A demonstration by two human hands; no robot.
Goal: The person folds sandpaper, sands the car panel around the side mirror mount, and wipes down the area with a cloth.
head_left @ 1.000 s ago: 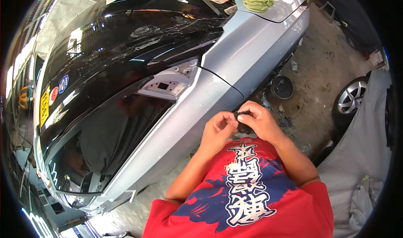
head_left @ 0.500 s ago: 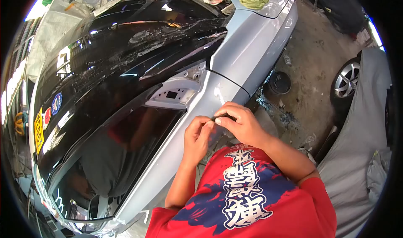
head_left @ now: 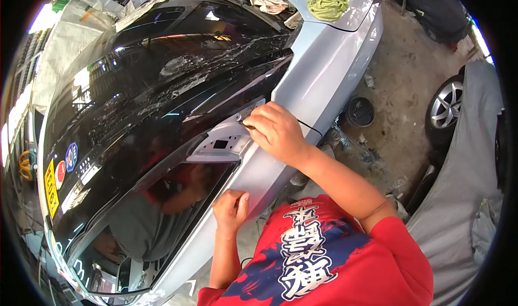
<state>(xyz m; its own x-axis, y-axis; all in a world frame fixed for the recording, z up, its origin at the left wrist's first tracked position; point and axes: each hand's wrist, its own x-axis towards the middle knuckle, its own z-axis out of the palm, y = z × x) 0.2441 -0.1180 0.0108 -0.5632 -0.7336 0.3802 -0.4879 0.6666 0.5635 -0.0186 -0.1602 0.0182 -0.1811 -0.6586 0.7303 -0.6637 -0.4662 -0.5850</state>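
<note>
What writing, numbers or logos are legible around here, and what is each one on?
Nothing can be quoted with certainty.
Shirt: large white characters, too stylised to read surely; the smaller lettering beyond them is too small.
Yellow sticker on the car: number-like figures, too blurred to quote.
Blue sticker on the car: too small to read.
Red sticker beside it: too small to read.

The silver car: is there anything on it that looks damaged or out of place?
Yes. The corner panel by the right hand is bare, with exposed holes and no mirror fitted. Streaky patches, possibly water, mark the glossy black surface; no clear damage shows.
</note>
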